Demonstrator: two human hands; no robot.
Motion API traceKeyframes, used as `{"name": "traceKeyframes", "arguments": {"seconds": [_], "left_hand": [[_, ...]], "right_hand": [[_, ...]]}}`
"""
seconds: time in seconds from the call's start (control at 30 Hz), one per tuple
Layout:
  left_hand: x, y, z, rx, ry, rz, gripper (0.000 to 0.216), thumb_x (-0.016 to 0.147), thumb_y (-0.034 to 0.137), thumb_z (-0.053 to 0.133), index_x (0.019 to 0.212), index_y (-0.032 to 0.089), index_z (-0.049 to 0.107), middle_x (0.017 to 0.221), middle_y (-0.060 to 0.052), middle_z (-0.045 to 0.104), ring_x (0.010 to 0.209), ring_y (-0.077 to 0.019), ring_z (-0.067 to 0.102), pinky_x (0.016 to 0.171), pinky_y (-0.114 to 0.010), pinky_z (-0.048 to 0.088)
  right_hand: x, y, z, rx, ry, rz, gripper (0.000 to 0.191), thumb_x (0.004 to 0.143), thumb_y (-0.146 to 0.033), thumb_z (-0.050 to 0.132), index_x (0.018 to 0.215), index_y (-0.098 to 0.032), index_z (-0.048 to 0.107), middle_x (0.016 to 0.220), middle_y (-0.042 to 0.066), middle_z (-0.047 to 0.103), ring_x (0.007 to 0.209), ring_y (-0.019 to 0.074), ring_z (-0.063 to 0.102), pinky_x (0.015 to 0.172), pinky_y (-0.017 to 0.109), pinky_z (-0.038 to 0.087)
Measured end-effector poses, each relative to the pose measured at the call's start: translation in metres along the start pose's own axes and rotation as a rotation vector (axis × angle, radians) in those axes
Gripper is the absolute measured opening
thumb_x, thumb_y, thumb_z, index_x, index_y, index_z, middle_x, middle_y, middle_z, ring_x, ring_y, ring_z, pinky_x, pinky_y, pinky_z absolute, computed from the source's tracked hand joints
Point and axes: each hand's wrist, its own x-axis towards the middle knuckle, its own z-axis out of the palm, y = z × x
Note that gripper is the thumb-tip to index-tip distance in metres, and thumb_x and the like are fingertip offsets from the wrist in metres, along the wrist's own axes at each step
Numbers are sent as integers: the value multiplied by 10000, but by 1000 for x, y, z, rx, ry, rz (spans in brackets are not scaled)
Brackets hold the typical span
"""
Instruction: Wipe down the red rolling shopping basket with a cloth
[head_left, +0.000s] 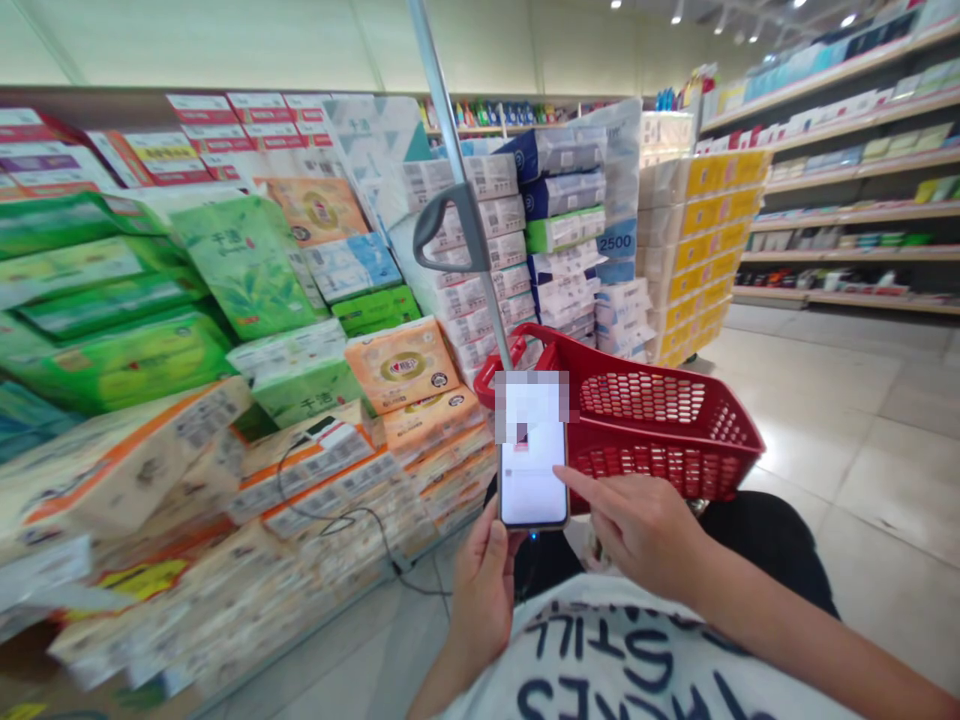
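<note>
A smartphone [533,480] stands upright in front of my chest, its bright screen facing me and its upper part pixelated. My left hand [486,570] grips its lower end, thumb along the near side. From the right, my right hand [645,520] reaches across with the index finger stretched to the right side of the screen. That fingertip is at the glass, while the other fingers are partly curled and hold nothing. Just behind the phone sits a red shopping basket [660,435] with perforated walls; a metal pole with a grey handle [472,230] rises beside it.
Stacked tissue packs in green [240,265] and orange [403,365] fill the left side. A black cable [390,550] runs over the lower packs to the floor. Yellow-and-white packs [705,250] are piled behind the basket. Stocked shelves [847,215] line the right, beyond the tiled floor [885,440].
</note>
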Motion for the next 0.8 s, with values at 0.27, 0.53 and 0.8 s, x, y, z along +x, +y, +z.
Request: {"name": "traceKeyframes", "arguments": {"seconds": [0.27, 0.53, 0.8], "left_hand": [[-2, 2, 1, -11, -12, -3, 487, 798, 422, 685, 1236, 219, 622, 1245, -108, 639, 1114, -257, 616, 993, -373, 480], [-1, 1, 0, -28, -22, -5, 486, 812, 412, 670, 1244, 199, 613, 1254, -117, 631, 1132, -262, 604, 986, -377, 486], [-1, 3, 1, -9, 1, -14, 468, 803, 407, 681, 1217, 194, 634, 1195, -105, 665, 1067, -235, 633, 928, -330, 510]], "right_hand": [[2, -3, -1, -19, -62, -43, 409, 896, -121, 409, 1266, -165, 576, 732, 24, 663, 618, 127, 578, 577, 263, 413], [2, -3, -1, -30, -55, -48, 401, 899, -118, 410, 1257, -165, 585, 699, 17, 642, 596, 128, 562, 569, 263, 394], [1, -1, 1, -23, -26, -12, 433, 892, -124, 420, 1302, -171, 548, 728, 22, 661, 614, 118, 575, 576, 242, 427]]}}
